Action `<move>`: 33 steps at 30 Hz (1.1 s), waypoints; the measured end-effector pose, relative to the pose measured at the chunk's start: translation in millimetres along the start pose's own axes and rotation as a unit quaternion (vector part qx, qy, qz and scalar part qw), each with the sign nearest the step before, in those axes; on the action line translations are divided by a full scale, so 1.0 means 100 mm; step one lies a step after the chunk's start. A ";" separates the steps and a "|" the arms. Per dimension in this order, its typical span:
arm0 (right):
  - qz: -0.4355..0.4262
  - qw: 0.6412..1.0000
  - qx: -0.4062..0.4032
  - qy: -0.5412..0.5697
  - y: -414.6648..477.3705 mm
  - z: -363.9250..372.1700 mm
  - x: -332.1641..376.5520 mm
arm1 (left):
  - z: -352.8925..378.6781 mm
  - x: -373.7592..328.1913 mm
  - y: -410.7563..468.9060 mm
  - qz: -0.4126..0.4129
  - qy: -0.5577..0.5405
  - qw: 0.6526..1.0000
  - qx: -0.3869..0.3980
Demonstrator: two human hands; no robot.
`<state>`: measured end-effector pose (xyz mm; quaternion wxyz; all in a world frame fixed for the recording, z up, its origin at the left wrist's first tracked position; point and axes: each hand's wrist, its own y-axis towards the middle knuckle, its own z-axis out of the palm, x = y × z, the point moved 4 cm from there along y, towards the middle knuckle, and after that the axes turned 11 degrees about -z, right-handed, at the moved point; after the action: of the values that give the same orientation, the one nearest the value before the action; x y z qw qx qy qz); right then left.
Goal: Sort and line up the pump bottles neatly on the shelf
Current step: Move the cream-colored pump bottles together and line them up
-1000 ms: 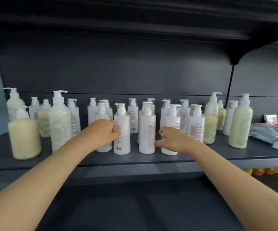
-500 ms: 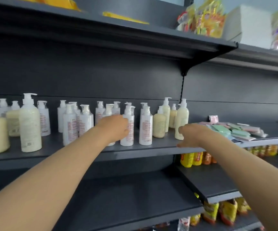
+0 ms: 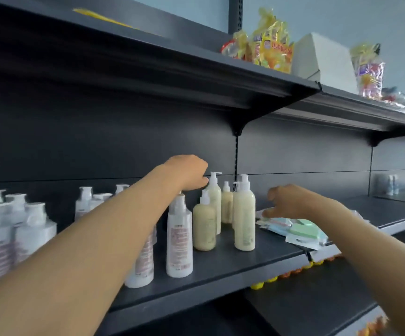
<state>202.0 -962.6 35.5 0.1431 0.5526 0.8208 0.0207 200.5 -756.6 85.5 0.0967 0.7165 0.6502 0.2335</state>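
Head view, left hand [image 3: 187, 172] curled above bottles [image 3: 179, 238]

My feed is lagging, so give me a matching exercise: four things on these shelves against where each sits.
1 white pump bottle
2 tall cream pump bottle
3 green packet
4 yellow snack bags

A top shelf
B flat, below the right hand
C just left of the short cream bottle
D between the short cream bottle and the packets

Pairs: 1-C, 2-D, 3-B, 4-A
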 end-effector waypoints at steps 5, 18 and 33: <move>0.040 0.998 -0.017 0.043 0.52 0.19 -0.35 | 0.29 -0.01 0.70 0.011 -0.012 1.000 0.010; -0.055 0.949 -0.077 0.300 1.30 0.84 -0.72 | 0.92 -0.14 1.54 -0.017 -0.035 0.997 0.065; -0.185 0.574 -0.131 0.787 1.77 1.56 -0.58 | 1.15 -0.22 1.70 -0.189 -0.046 0.979 0.054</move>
<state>422.4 -966.3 -67.8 -0.4879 0.1301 0.6829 0.5278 402.8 -781.9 55.9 0.1298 0.5949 0.7803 0.1427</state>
